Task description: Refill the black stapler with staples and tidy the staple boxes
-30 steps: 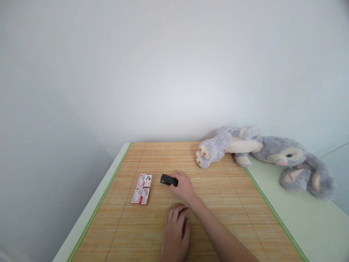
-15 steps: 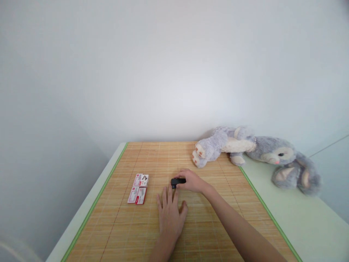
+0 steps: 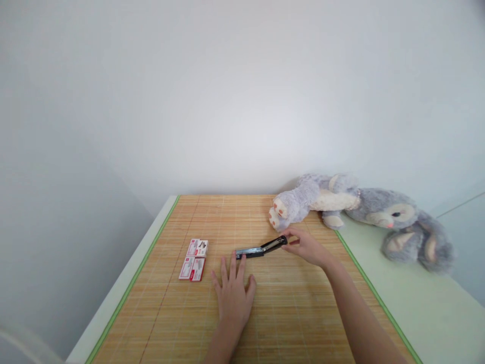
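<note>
- Since half a second ago, the right hand (image 3: 306,247) has moved across toward the mat's right edge, and the stapler (image 3: 252,252), closed then, is now opened out lengthwise; the left hand (image 3: 233,296) has stayed in nearly the same place.
- The stapler sits around the middle of the bamboo mat (image 3: 185,323), its left part lying along the mat with a shiny metal rail showing, its right part angled toward the mat's far right corner. Whether that right part is clear of the mat is hard to tell.
- The right hand has a narrow pinch, thumb and fingers closed on the tip of the stapler's right part.
- The left hand is spread wide over the mat, palm down, fingertips at the stapler's left end and nothing gripped.
- Small red-and-white boxes (image 3: 193,260) lie together on the mat's left side.
- A grey plush rabbit (image 3: 335,200) lies across the mat's far right corner, its head beyond the mat's edge on the pale green tabletop (image 3: 420,298).
- A plain wall (image 3: 227,101) rises behind the mat's far edge.
</note>
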`<action>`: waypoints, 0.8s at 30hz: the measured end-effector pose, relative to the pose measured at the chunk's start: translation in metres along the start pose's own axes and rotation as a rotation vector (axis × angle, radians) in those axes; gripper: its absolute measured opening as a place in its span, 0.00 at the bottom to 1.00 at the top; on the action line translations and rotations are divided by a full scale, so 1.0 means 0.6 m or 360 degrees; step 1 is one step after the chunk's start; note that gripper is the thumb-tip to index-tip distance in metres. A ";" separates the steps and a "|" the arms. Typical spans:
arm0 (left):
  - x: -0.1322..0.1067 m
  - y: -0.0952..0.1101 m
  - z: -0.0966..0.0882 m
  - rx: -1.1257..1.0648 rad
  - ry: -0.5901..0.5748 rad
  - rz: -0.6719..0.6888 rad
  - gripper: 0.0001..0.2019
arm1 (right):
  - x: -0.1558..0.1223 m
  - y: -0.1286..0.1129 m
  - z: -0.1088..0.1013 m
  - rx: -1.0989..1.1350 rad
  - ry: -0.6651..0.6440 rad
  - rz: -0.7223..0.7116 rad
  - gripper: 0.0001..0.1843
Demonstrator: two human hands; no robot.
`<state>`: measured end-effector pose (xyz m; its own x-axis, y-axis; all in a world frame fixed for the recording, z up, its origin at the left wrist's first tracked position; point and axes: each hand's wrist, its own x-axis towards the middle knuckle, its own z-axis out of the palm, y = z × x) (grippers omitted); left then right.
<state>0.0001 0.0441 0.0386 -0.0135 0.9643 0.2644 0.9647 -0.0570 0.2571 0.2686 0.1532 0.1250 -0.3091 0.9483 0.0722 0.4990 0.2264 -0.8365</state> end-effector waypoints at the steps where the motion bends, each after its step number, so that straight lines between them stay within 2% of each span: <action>1: 0.001 0.000 0.000 0.0001 0.0002 0.0011 0.30 | -0.008 0.016 0.001 0.0019 0.0025 0.0044 0.15; 4: 0.005 -0.006 -0.005 0.0001 0.0035 0.0053 0.27 | -0.024 0.051 0.012 0.0058 0.0077 0.0110 0.18; 7: 0.009 -0.031 -0.019 -0.0015 0.0135 0.0022 0.24 | -0.037 0.069 0.026 0.0087 0.0126 0.0140 0.22; 12: 0.008 -0.105 -0.053 0.0085 0.0469 -0.0352 0.22 | -0.073 0.090 0.051 0.0243 0.0346 0.0267 0.38; 15: -0.008 -0.147 -0.063 0.0175 0.0506 -0.0456 0.21 | -0.105 0.093 0.072 0.0434 0.0512 0.0440 0.40; 17: -0.023 -0.164 -0.063 0.0148 0.0426 -0.0408 0.18 | -0.128 0.084 0.090 0.0589 0.0476 0.0538 0.40; 20: -0.043 -0.167 -0.057 -0.0057 0.0157 -0.0154 0.17 | -0.157 0.055 0.124 0.0804 0.0217 0.0654 0.37; 24: -0.042 -0.119 -0.047 -0.0440 -0.0250 0.0202 0.20 | -0.171 0.016 0.178 0.0980 -0.0174 0.0821 0.35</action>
<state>-0.0759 0.0165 0.0398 0.1636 0.9718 0.1696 0.8482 -0.2264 0.4789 0.2186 0.0343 0.0514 -0.2553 0.8654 -0.4311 0.0751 -0.4268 -0.9012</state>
